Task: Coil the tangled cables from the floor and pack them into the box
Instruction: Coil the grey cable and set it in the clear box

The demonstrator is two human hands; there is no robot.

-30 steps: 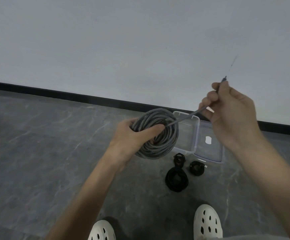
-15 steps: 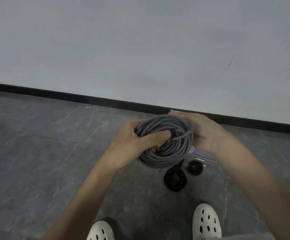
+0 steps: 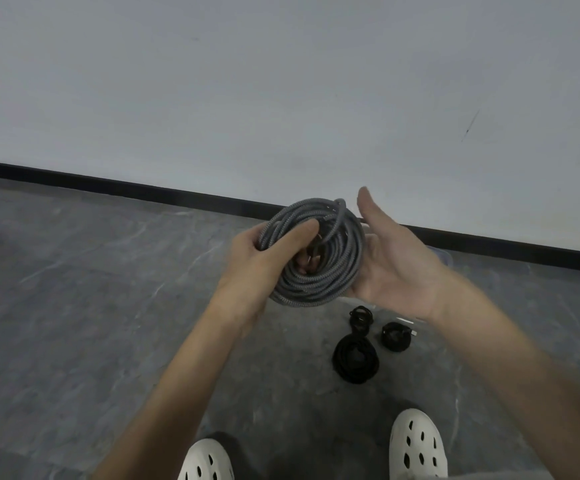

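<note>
A thick grey braided cable coil (image 3: pixel 319 282) is held up in front of me. My left hand (image 3: pixel 264 265) grips its left side, thumb across the strands and fingers through the middle. My right hand (image 3: pixel 392 261) lies flat against the coil's right side, palm up and thumb raised. The clear plastic box (image 3: pixel 446 259) is almost wholly hidden behind my right hand; only a corner shows. On the floor below lie a large black coil (image 3: pixel 355 358), a small black coil (image 3: pixel 396 336) and a small black bundle (image 3: pixel 361 317).
Grey stone floor (image 3: pixel 91 289) runs to a white wall with a black skirting strip (image 3: pixel 108 183). My two white perforated shoes (image 3: pixel 416 445) stand at the bottom edge, close to the black coils.
My right hand, which pinched the cable's free end up at the right, brought the end to the coil and now lies flat against it. The free end is wound in.
</note>
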